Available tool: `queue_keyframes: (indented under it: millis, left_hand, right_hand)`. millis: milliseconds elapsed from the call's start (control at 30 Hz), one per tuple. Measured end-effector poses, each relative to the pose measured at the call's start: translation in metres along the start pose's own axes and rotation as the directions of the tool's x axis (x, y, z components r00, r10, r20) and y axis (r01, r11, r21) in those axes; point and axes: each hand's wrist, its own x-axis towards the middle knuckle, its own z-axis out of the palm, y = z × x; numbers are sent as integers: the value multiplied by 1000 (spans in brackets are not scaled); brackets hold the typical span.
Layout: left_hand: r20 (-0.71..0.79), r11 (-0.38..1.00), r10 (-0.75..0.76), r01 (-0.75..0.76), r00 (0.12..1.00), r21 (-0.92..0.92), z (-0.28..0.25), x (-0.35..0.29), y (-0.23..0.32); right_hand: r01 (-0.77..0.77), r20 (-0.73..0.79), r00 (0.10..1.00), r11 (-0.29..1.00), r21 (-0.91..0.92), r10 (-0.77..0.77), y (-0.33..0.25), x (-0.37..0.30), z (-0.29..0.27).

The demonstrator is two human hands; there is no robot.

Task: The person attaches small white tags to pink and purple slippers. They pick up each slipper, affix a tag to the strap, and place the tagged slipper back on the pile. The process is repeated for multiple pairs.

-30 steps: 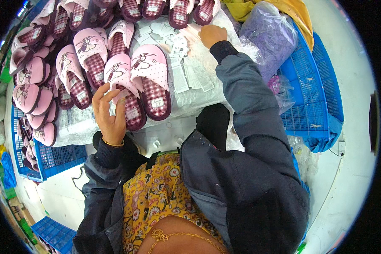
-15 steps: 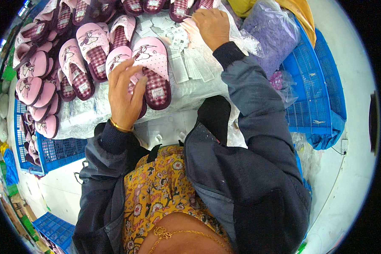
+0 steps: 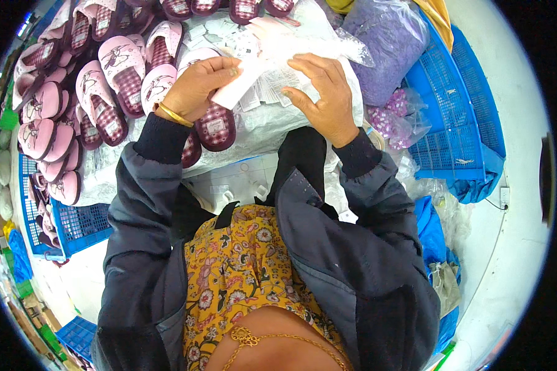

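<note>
My left hand pinches one end of a flat whitish strip between thumb and fingers. Whether the strip is paper or thin plastic I cannot tell. At its far right side my right hand is open, thumb and fingers spread apart. Under the left hand lies a slipper with a maroon checked insole and a small white label, its pink upper mostly hidden by that hand. Behind the strip are scattered white printed tags and pale pink pieces on a plastic-wrapped work surface.
Many pink slippers are piled at the left and far side. A blue crate stands at lower left. To the right are a clear bag of purple stuff, a bag of pink-purple pieces and blue crates.
My left hand has left the slipper and now pinches the whitish strip. The right hand has come back nearer from the far pink pieces and opened.
</note>
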Motion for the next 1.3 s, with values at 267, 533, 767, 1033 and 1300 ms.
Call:
queue_keyframes:
  millis: [267,533,767,1033,1300]
  left_hand:
    - [7,970,196,-193,981,-146,22,81,-8]
    - [311,808,180,-321,933,495,0,164,-79]
    - [32,994,-106,105,994,32,30,136,-66]
    - [-50,995,-4,9,999,97,38,126,-62]
    - [-31,832,287,-233,957,503,65,44,-26]
  right_hand:
    - [72,157,987,965,-252,-33,5,-31,55]
    - [112,147,985,987,-113,-95,-17,-37,60]
    - [156,146,968,945,287,-205,-94,-33,33]
    - [-133,183,983,773,620,22,-100,-27,11]
    - [-636,217,640,350,687,737,-48,-33,-19]
